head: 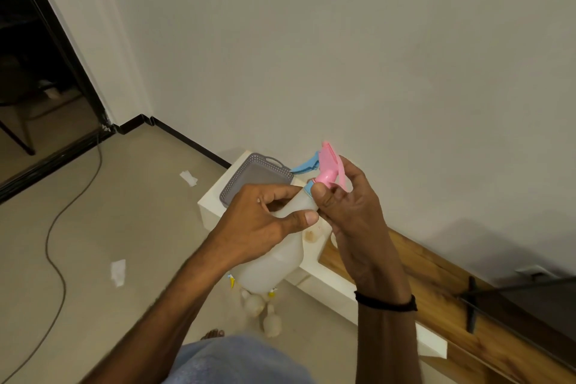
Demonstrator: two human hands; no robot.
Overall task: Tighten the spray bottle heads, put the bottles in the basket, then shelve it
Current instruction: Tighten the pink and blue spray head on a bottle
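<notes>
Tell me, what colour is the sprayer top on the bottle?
Pink spray head with a blue trigger, seen in the head view.

The left hand (258, 221) grips the neck and shoulder of a translucent white bottle (274, 262), held tilted in the air. The right hand (349, 209) pinches the pink spray head (328, 165) at its collar; the blue trigger (304, 167) points left. Behind the hands, a grey basket (249, 174) sits on the white bench (212, 199) against the wall. Two more bottles (254, 304) lie on the floor (124, 212) below. A black cable (56, 259) runs across the floor.
</notes>
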